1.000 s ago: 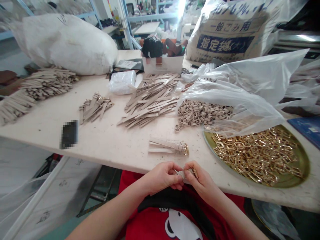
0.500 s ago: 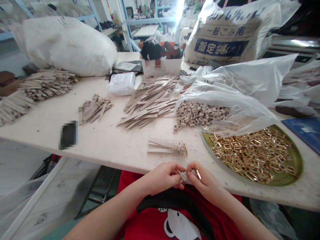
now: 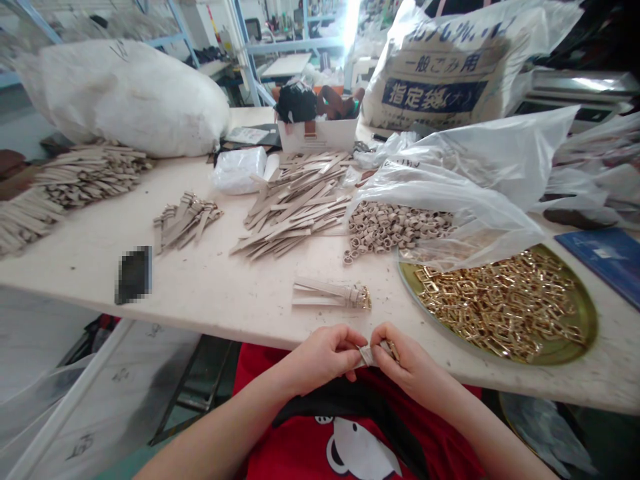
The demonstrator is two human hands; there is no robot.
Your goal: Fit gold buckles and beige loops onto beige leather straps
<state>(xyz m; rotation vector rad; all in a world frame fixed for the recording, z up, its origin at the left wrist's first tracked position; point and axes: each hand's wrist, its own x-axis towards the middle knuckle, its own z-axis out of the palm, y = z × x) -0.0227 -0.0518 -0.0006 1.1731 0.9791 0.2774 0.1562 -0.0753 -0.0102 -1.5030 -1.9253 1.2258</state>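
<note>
At the table's front edge my left hand (image 3: pixel 333 357) is closed on one part of a beige strap (image 3: pixel 367 355). My right hand (image 3: pixel 400 353) pinches the same strap close by, with a gold buckle (image 3: pixel 393 349) showing between its fingers. The fingers of both hands hide most of the strap. Just beyond my hands lies a small bundle of buckled straps (image 3: pixel 330 293), their gold ends pointing right. To the right, a round olive tray (image 3: pixel 590 320) holds a heap of gold buckles (image 3: pixel 500 300).
Beige strap loops (image 3: pixel 395 227) spill from a clear plastic bag (image 3: pixel 480 200). Loose strips (image 3: pixel 295 207) lie mid-table, with finished-looking straps (image 3: pixel 185 217) to their left. More strips (image 3: pixel 95 173) are stacked far left beside a big white sack (image 3: pixel 135 100). A pixelated dark object (image 3: pixel 133 275) lies near the front edge.
The buckle has turned and shows less gold within my right fingers. Both hands stay together on the strap. The whole view has shifted slightly.
</note>
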